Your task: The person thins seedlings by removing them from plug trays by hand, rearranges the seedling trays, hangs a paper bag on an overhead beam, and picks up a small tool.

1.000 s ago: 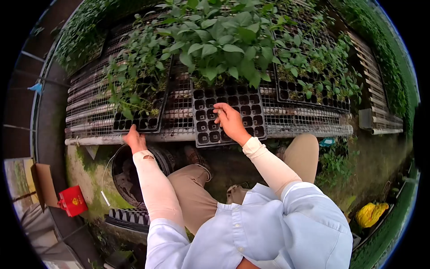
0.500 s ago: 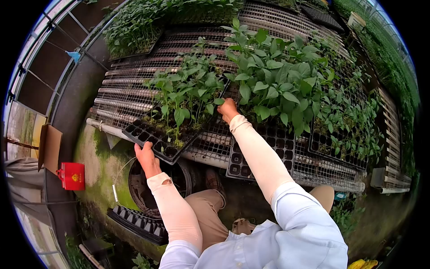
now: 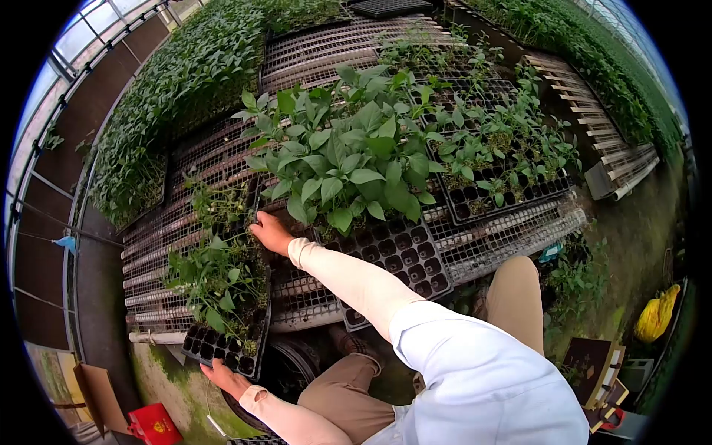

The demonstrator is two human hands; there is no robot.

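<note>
A black seedling tray [image 3: 222,348] with leafy green seedlings [image 3: 215,285] lies at the left front of the slatted bench, its near rows of cells bare of plants. My left hand [image 3: 226,377] grips its near edge, fingertips over the rim. Closed on the tray's right-hand edge is my right hand [image 3: 272,233]; its fingers are partly hidden. The seedlings lean over toward the front. To the right of my right hand stands a second cell tray [image 3: 404,259], with dense, taller seedlings [image 3: 345,159] behind its bare front cells.
A third tray [image 3: 512,194] of sparser seedlings sits farther right. Below the bench's front pipe is a dark round tub [image 3: 300,360]. A red box [image 3: 156,425] and an open carton [image 3: 100,397] stand lower left. A yellow bag [image 3: 658,313] lies at right.
My view has swung to the right. The held tray has turned, and its seedlings now lean over more. Both hands keep their hold on its edges.
</note>
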